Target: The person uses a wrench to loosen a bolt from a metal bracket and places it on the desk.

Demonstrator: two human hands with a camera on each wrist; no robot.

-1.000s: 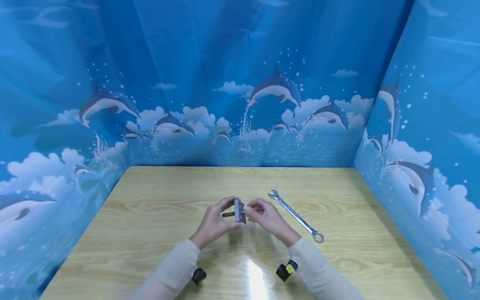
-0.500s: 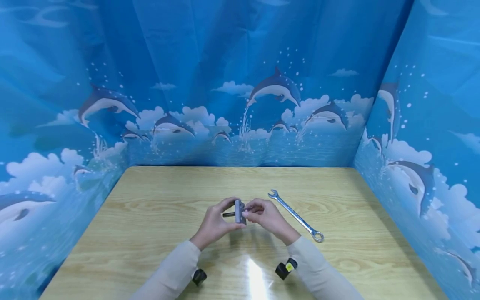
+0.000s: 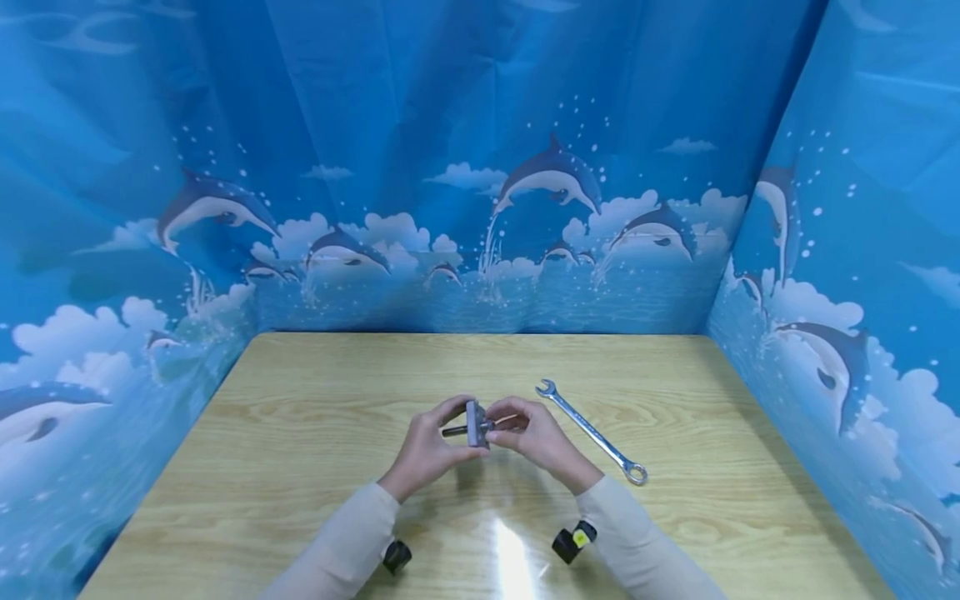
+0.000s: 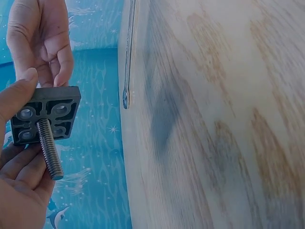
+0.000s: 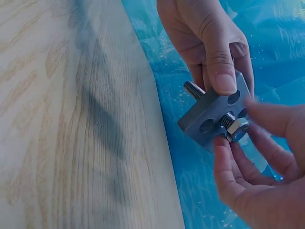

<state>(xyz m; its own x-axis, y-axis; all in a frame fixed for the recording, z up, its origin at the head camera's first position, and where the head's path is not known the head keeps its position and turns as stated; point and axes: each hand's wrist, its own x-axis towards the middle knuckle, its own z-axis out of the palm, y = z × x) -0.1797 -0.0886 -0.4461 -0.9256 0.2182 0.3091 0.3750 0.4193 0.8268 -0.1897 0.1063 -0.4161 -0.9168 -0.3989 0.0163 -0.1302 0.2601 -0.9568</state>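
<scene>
Over the middle of the table my left hand (image 3: pixel 426 448) holds a small grey square plate (image 4: pixel 66 95) by its edges, between thumb and fingers. A hex bolt (image 5: pixel 237 128) runs through the plate's centre. Its threaded shank sticks out on the left side, and a short length of thread shows below the head on the right side. Round holes are visible near the plate's corners. My right hand (image 3: pixel 536 435) has its thumb and fingers curled about the bolt head, with one fingertip blurred in the right wrist view.
A combination wrench (image 3: pixel 592 432) lies slantwise on the wooden table (image 3: pixel 337 383), right of my right hand. Blue dolphin-print curtains (image 3: pixel 450 167) enclose the back and sides. Black wrist cameras (image 3: pixel 567 546) hang below both sleeves.
My right fingers have shifted around the bolt head and spread slightly, showing more of the bolt. The plate has moved a little to the left in my left hand. The wrench stays put.
</scene>
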